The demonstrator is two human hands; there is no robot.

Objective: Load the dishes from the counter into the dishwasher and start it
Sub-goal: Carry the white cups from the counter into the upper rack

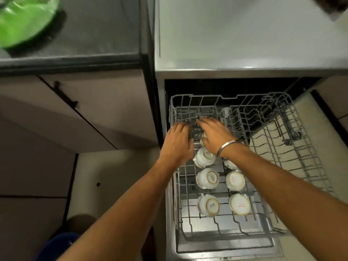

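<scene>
The dishwasher (244, 44) stands open with its wire rack (308, 166) pulled out towards me. Several white cups (208, 178) sit upside down in the rack's left half. At the rack's far left corner is a dark slotted basket (194, 129). My left hand (177, 144) grips its left side with curled fingers. My right hand (214, 134), a steel bangle on its wrist, lies over the basket's right side with fingers stretched along its top; its thumb is hidden. A green plate (24, 21), blurred, lies on the dark counter (94, 34) at the top left.
The rack's right half holds only bare wire tines (273, 147). Cabinet doors with a dark handle (66, 95) run below the counter on the left. A blue round object (56, 245) sits on the floor at the bottom left.
</scene>
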